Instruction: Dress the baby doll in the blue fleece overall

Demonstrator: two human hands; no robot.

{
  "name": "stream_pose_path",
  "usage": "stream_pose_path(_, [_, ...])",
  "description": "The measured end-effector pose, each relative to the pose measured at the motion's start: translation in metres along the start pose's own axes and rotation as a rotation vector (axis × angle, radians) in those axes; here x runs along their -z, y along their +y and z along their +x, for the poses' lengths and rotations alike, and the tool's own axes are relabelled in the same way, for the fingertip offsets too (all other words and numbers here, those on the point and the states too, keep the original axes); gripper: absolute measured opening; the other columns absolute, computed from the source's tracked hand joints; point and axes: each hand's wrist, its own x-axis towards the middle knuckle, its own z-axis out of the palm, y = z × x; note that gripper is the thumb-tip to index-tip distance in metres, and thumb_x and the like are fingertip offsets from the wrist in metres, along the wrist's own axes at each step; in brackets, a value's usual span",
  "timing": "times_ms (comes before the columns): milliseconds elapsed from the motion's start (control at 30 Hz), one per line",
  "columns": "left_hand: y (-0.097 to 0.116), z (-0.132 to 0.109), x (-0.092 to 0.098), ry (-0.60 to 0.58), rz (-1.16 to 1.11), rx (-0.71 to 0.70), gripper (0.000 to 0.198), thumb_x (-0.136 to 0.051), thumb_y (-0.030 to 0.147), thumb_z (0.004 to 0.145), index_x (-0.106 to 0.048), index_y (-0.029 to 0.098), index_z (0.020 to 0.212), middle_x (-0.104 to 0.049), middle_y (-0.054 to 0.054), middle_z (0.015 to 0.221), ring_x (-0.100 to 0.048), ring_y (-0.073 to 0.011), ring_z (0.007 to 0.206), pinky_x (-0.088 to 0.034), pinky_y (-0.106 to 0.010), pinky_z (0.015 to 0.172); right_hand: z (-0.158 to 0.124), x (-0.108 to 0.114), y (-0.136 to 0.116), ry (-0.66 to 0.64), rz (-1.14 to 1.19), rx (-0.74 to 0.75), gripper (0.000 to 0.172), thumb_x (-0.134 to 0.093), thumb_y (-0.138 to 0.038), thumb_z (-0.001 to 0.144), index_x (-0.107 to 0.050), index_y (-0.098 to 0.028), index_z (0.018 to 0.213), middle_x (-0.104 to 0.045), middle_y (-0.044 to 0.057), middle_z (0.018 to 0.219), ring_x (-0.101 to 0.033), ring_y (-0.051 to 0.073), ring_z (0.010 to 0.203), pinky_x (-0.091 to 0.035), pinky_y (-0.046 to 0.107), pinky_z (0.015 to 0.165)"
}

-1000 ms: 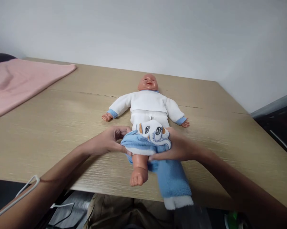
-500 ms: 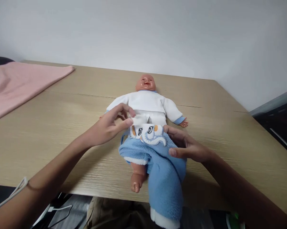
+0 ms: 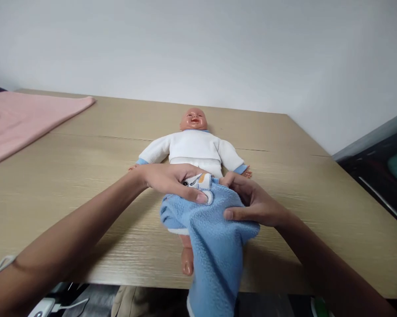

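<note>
the baby doll (image 3: 194,121) lies face up on the table (image 3: 96,167), its head nearer the wall (image 3: 185,53) behind. pants (image 3: 216,242) lie over its lower body, with one pant leg hanging past the table's near edge. the left hand (image 3: 172,178) is on the left of the pants, the right hand (image 3: 256,204) on the right. a cloth (image 3: 36,114) lies on the table, far left.

A doll's smooth, plastic-looking head (image 3: 193,119) shines glossy against a matt white cloth top (image 3: 195,147), a nubby, matt blue fleece garment (image 3: 215,237), a faintly sheened wood-grain tabletop (image 3: 102,163), a soft matt pink cloth (image 3: 36,114) and a smooth matt wall (image 3: 198,53).
</note>
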Motion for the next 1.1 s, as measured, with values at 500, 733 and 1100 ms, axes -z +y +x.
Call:
stream_pose_path(500, [-0.005, 0.008, -0.009, 0.124, -0.122, -0.061, 0.044, -0.091, 0.041, 0.09, -0.078, 0.022, 0.127, -0.082, -0.007, 0.117, -0.077, -0.0272, 0.107, -0.065, -0.036, 0.094, -0.011, 0.015, -0.001, 0.022, 0.017, -0.132, 0.053, -0.096, -0.052, 0.087, -0.065, -0.028, 0.122, -0.064, -0.002, 0.097, -0.064, 0.018, 0.087, -0.054, 0.027, 0.078])
stream_pose_path(733, [-0.002, 0.013, -0.013, 0.296, -0.034, -0.088, 0.033, -0.083, 0.044, 0.101, -0.078, 0.026, 0.129, -0.082, -0.004, 0.126, -0.077, -0.0251, 0.117, -0.061, -0.034, 0.103, -0.016, 0.014, -0.01, 0.008, -0.182, -0.277, 0.044, -0.09, -0.063, 0.089, -0.081, -0.024, 0.107, -0.074, 0.002, 0.095, -0.07, 0.024, 0.086, -0.059, 0.033, 0.073])
stream_pose_path(1100, [-0.004, 0.01, -0.007, -0.07, -0.064, -0.038, 0.024, -0.091, 0.032, 0.092, -0.087, 0.024, 0.114, -0.087, -0.003, 0.116, -0.082, -0.0286, 0.11, -0.066, -0.034, 0.101, -0.023, 0.018, -0.004, 0.231, 0.05, -0.291, 0.047, -0.088, -0.057, 0.09, -0.082, -0.031, 0.128, -0.079, 0.004, 0.113, -0.075, 0.029, 0.11, -0.062, 0.038, 0.09])
